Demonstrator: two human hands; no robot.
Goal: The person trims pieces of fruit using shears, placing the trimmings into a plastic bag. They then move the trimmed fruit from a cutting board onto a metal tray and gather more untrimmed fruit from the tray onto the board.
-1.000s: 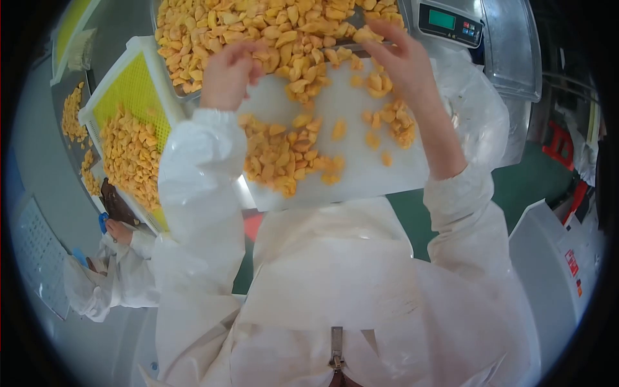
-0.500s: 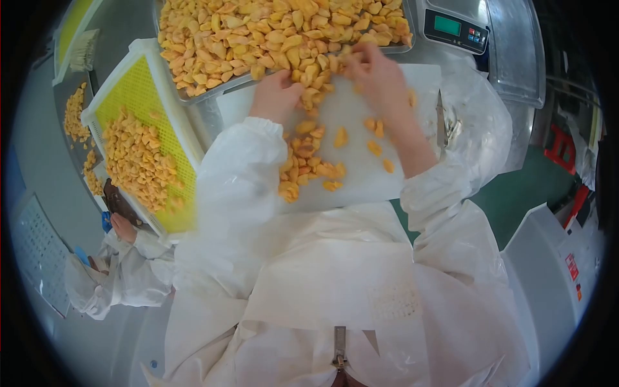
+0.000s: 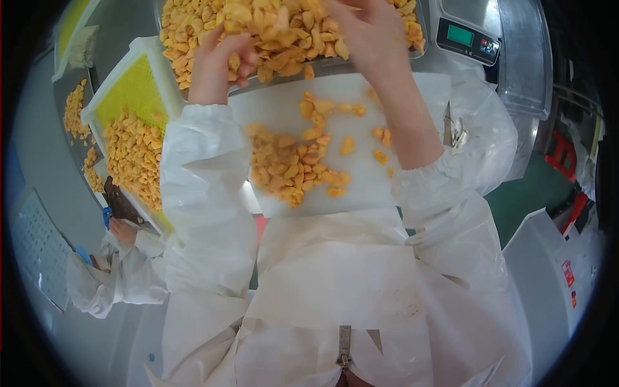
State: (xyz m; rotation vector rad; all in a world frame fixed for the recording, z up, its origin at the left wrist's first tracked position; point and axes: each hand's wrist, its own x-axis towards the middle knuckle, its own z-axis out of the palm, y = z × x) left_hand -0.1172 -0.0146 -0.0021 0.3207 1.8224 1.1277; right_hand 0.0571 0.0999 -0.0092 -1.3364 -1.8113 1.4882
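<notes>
A metal tray [image 3: 422, 40] at the top of the view is heaped with yellow-orange pieces [image 3: 309, 39] that look like fruit. My left hand [image 3: 222, 61] is at its near edge, fingers curled, with one piece showing between thumb and fingers. Over the tray's right part is my right hand [image 3: 374, 45], bent inward; its fingertips are blurred and partly cut off by the top of the view. Pieces between the two hands are smeared by motion. Below, a white cutting board [image 3: 367, 187] carries a loose pile of pieces [image 3: 293, 168] and several scattered ones.
A knife [image 3: 447, 122] lies at the board's right, beside crumpled clear plastic [image 3: 487, 132]. A digital scale [image 3: 467, 40] stands beyond. At left, a white-framed yellow mesh tray [image 3: 138, 87] holds more pieces. Another person's hand [image 3: 121, 230] is at its lower left.
My left hand has moved left and up from the board to the tray edge. My right hand has shifted up over the tray. More of the board pile shows.
</notes>
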